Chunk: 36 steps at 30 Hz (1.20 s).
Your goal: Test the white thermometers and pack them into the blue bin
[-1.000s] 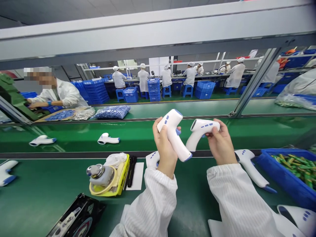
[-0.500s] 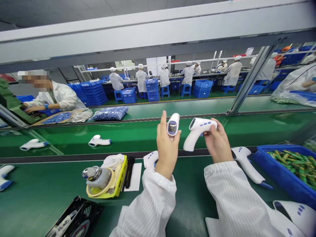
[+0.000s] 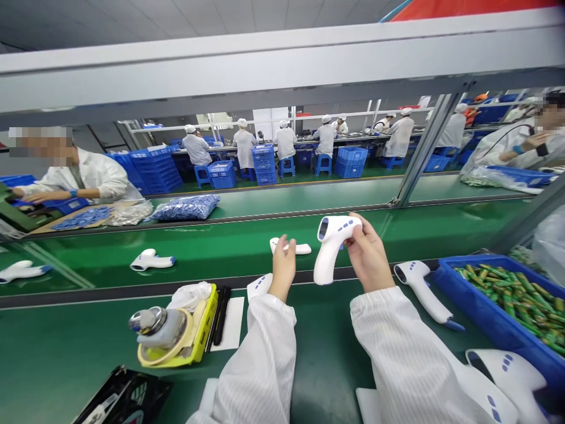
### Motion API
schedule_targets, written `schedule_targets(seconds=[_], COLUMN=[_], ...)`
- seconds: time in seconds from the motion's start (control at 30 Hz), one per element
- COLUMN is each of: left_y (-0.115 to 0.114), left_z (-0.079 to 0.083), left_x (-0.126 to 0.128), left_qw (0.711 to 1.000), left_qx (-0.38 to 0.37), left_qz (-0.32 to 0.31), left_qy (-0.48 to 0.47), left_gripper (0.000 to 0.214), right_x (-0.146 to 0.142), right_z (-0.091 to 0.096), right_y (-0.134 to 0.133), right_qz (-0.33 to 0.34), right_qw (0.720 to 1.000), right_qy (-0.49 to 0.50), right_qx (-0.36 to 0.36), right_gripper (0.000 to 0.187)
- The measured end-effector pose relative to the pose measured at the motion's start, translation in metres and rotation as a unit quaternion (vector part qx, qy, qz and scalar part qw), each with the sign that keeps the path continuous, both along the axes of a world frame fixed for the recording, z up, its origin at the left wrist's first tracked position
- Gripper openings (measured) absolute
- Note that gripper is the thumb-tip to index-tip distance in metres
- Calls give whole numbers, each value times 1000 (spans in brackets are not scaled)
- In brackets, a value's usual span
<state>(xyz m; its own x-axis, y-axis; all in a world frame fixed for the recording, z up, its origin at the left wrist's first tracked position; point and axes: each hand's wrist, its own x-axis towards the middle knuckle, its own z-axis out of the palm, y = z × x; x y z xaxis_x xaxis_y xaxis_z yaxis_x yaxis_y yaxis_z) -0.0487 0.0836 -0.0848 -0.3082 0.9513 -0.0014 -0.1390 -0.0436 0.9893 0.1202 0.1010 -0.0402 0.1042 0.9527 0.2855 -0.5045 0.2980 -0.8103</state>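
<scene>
My right hand (image 3: 369,259) is closed around the head of a white and blue thermometer gun (image 3: 331,250), held upright above the front edge of the green conveyor belt (image 3: 220,253). My left hand (image 3: 282,268) reaches over the belt with its fingers stretched out. Its fingertips rest on a second white thermometer gun (image 3: 302,249) that lies flat on the belt.
More thermometer guns lie on the belt (image 3: 152,260) and on the bench (image 3: 424,291), (image 3: 503,368). A blue bin of green parts (image 3: 507,294) stands at the right. A yellow holder with a metal-topped bottle (image 3: 172,330) and a black tray (image 3: 123,400) sit at the left. Co-workers sit across the belt.
My left hand has lowered its thermometer gun from in front of me onto the belt and opened. My right hand has tilted its thermometer gun more upright. The guns on the belt have drifted left.
</scene>
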Motion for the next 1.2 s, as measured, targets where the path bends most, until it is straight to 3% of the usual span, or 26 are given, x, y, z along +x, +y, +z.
schedule_targets(seconds=[0.07,0.13,0.2,0.37,0.57,0.9,1.0,1.07,1.13,1.2], left_y=[-15,-33,-51,-76,-79,-85,-81,-75,-69,-65], left_z=[23,44,61,81,87,88,89,90,93,98], left_x=[11,22,29,36,36,41,37,31,22,11], left_qw=[994,969,949,966,941,944,957,970,964,932], left_qx=[47,112,168,197,241,234,242,227,194,143], left_qz=[-100,-215,-261,-137,-138,-130,-115,-86,-50,-24], left_qy=[-18,-55,-60,97,193,191,113,-10,-173,-332], left_gripper=[55,62,68,58,61,59,50,46,43,33], right_x=[-3,-7,-11,-20,-20,-26,-27,-28,-30,-35], right_z=[0,1,3,12,24,26,28,33,37,39], right_y=[-3,-6,-11,-24,-36,-40,-41,-47,-55,-63], right_qz=[27,75,115,128,137,152,70,-13,-62,-11], right_qw=[1000,997,993,991,990,987,994,981,942,898], right_qy=[-8,-11,-15,-19,12,53,-14,-109,-226,-318], right_qx=[12,14,13,34,28,16,80,158,239,305], right_gripper=[38,39,40,34,28,26,25,31,39,38])
